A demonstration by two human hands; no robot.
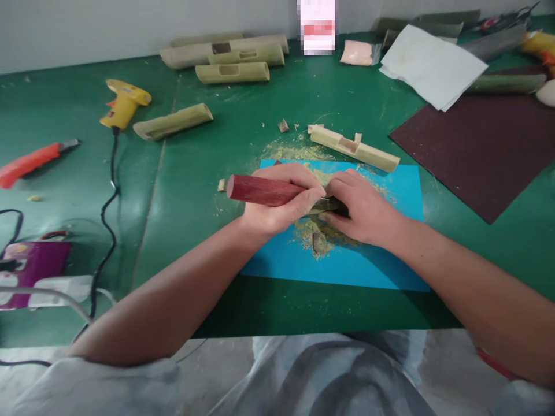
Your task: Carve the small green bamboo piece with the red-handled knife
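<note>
My left hand (281, 199) is closed around a carving tool with a thick red-brown wooden handle (264, 190). The tool's metal end meets a piece of bamboo (321, 207) between my hands; its tip is hard to make out. From the other side my right hand (364, 208) grips that bamboo piece, covering much of it. Under both hands lies a blue sheet (390, 268) strewn with shavings (303, 234) and a small brown chip (319, 243). Just beyond, a bamboo tube with a notch cut in it (377, 157) rests across the sheet's far edge.
Several bamboo tubes (234, 73) lie at the back, another tube (173, 122) nearer left. A yellow glue gun (124, 104), a red utility knife (34, 162) and a purple power strip (45, 266) are left. White paper (433, 66) and a dark brown sheet (481, 156) lie right.
</note>
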